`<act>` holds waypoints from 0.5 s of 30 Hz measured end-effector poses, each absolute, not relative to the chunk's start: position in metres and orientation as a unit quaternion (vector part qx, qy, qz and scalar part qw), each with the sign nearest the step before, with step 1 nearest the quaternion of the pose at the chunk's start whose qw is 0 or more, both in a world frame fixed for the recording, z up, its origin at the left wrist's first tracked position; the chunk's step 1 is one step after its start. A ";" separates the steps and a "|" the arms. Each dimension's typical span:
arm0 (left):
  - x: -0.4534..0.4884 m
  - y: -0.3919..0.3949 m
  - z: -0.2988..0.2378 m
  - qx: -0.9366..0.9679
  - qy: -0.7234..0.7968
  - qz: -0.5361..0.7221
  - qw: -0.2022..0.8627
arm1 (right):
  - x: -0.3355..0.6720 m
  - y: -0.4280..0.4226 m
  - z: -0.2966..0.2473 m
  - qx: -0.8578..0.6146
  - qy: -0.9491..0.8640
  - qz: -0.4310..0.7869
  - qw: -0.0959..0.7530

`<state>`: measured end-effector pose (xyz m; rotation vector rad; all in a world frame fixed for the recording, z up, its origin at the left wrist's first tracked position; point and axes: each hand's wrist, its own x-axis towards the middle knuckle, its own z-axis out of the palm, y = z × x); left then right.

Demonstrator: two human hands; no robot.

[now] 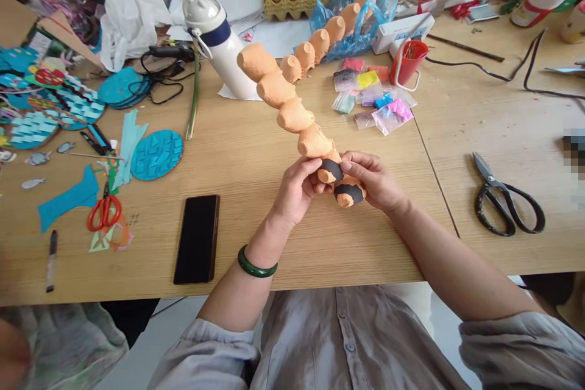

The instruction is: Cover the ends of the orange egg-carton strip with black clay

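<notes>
Both hands are at the near end of an orange strip of egg-carton cups (295, 116), which slants up and away to the left. Dark bands wrap the two nearest cups, one dark band (350, 190) being on the cup closest to me. My left hand (297, 187) pinches the strip from the left, thumb on the upper banded cup. From the right, my right hand (372, 180) presses thumb and fingers at the same dark band. Beyond lies a second orange cup strip (320, 42), partly over a blue plastic bag (384, 9).
Small bags of coloured clay (365, 82) lie near a red cup (409, 61). Black-handled scissors (498, 195) rest at right. A phone (196, 239), red scissors (105, 210) and a blue disc (158, 154) are at left. A white bottle (219, 42) stands behind.
</notes>
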<state>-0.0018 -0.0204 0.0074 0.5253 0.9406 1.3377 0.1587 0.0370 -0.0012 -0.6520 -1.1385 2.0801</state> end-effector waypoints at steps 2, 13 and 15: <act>-0.001 -0.020 0.007 0.225 0.428 0.586 0.650 | 0.158 0.037 -0.002 -0.246 -0.454 0.784 0.345; -0.003 -0.014 0.002 0.231 0.461 0.561 0.648 | 0.160 0.038 -0.003 -0.238 -0.567 0.713 0.336; -0.002 -0.014 0.000 0.248 0.467 0.564 0.634 | 0.161 0.038 -0.005 -0.231 -0.576 0.716 0.319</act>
